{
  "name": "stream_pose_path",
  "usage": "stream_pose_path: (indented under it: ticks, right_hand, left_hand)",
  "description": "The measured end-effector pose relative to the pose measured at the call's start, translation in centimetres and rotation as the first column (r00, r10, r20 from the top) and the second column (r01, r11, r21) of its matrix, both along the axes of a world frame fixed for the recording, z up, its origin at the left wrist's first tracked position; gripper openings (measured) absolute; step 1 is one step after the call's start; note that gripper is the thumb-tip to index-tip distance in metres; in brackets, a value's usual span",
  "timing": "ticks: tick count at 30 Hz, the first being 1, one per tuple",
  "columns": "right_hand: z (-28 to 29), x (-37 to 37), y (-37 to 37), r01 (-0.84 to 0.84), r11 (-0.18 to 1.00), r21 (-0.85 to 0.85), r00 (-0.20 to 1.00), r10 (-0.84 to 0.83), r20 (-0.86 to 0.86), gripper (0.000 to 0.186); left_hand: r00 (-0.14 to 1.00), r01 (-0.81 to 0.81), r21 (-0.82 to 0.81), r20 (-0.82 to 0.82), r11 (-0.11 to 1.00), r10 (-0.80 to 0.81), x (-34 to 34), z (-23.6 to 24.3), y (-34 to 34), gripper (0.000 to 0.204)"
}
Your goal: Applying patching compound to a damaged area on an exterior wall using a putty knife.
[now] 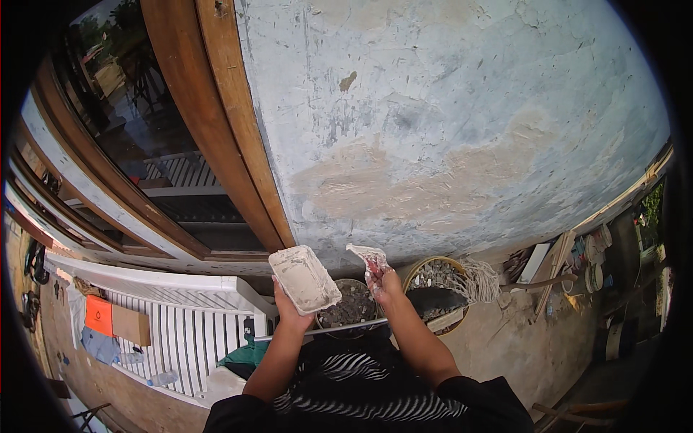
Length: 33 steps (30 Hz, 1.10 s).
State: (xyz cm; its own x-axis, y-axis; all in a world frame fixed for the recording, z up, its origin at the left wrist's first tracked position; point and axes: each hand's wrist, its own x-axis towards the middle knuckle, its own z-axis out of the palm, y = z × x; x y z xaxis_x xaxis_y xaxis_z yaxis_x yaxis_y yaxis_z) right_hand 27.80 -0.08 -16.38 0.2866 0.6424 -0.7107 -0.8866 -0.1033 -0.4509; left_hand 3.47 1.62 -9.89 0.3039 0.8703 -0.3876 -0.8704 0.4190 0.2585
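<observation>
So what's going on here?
A person stands facing a worn, pale blue wall with beige smeared patches across its lower part. The left hand holds a shallow tray coated inside with pale paste. The right hand grips a flat tool, also smeared with paste; it appears to be held clear of the wall. A white slatted bench is off to the left, beneath the wood-framed windows.
</observation>
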Motion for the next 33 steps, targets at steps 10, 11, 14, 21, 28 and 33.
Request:
stream_pose_path:
  ticks: [10,11,14,21,28,33]
  right_hand:
    - [-1.7,-0.5,4.3,0.162,0.986,-0.029,0.986,-0.163,-0.021,0.025]
    - [-1.3,-0.5,4.5,0.181,0.983,-0.028,0.983,-0.182,-0.011,0.025]
    - [-0.3,0.4,6.0,0.221,0.975,-0.011,0.975,-0.221,-0.016,0.024]
    - [0.5,1.7,3.9,0.260,0.965,0.036,0.965,-0.259,-0.031,0.022]
    - [-1.4,-0.3,3.2,0.164,0.986,-0.043,0.986,-0.162,0.034,0.022]
    - [-1.4,-1.0,5.8,0.118,0.993,0.005,0.992,-0.118,0.036,0.022]
  left_hand:
    - [0.996,-0.048,0.054,-0.071,0.997,0.051,-3.0,-1.2,-0.6,0.061]
    - [0.996,-0.045,0.053,-0.074,0.998,0.049,-3.1,-1.3,-0.6,0.061]
    - [0.997,-0.049,0.056,-0.058,0.997,0.052,-3.1,-1.5,-0.3,0.061]
    - [0.999,-0.024,0.072,-0.027,0.997,0.026,-2.6,-0.5,0.2,0.062]
    - [0.999,-0.003,0.045,-0.051,0.999,0.005,-2.0,-0.8,0.0,0.061]
    - [0.998,0.017,0.051,-0.057,0.999,-0.014,-1.9,-0.8,0.0,0.061]
